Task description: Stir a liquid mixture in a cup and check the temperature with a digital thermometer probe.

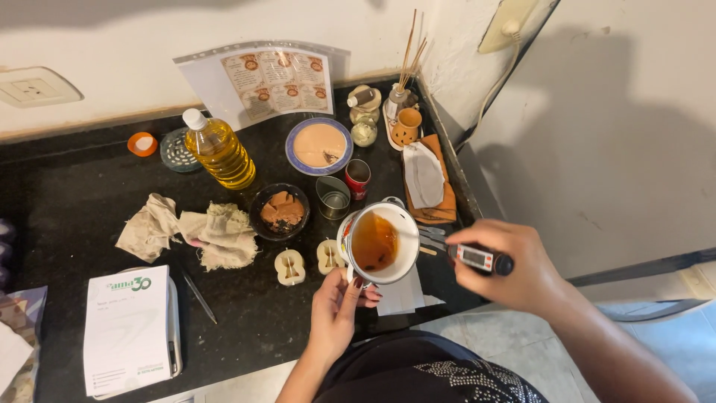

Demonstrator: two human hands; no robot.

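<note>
Holding the white enamel mug (377,242) steady is what matters here: the left hand (337,310) curls its fingers against the mug's lower wall, so the amber liquid should not spill. The right hand (514,269) pinches a digital probe thermometer (477,258), and its thin metal stem reaches over the rim; the tip is best kept in the liquid, away from the wall. The mug stands on the black counter (89,201), between both hands, just beside two small wax-filled moulds (307,261).
</note>
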